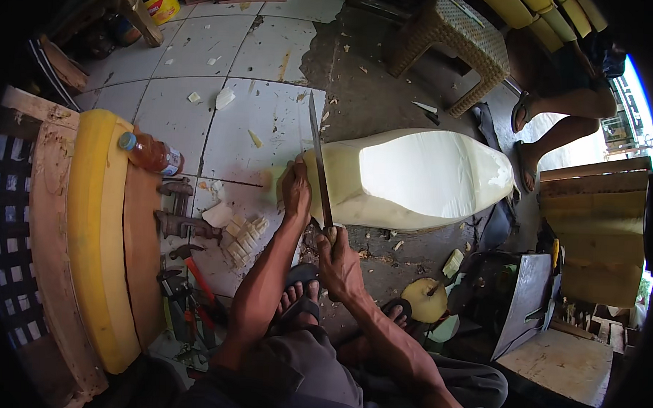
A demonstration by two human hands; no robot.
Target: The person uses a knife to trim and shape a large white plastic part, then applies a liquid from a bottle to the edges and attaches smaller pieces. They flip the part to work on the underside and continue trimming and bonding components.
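A long pale yellow foam seat (pixel 342 173) with a shiny white upper face lies on the floor before me, shaped like a motorcycle seat. At its left end my left hand (pixel 296 192) grips the foam, with its fingers partly hidden. My right hand (pixel 340 265) is closed round the handle of a long knife (pixel 319 157). The narrow blade points away from me and crosses the seat's left end, close beside my left hand. Whether its edge touches the foam, I cannot tell. Cut foam pieces (pixel 245 241) lie left of my left forearm.
A yellow foam-topped bench (pixel 95 239) stands left, with a bottle (pixel 152 153) beside it. Clamps (pixel 185 224) and a red-handled hammer (pixel 198 275) lie nearby. A woven stool (pixel 454 43) stands at the back; another person's legs (pixel 570 115) are far right. A small knife (pixel 425 107) lies beyond the seat.
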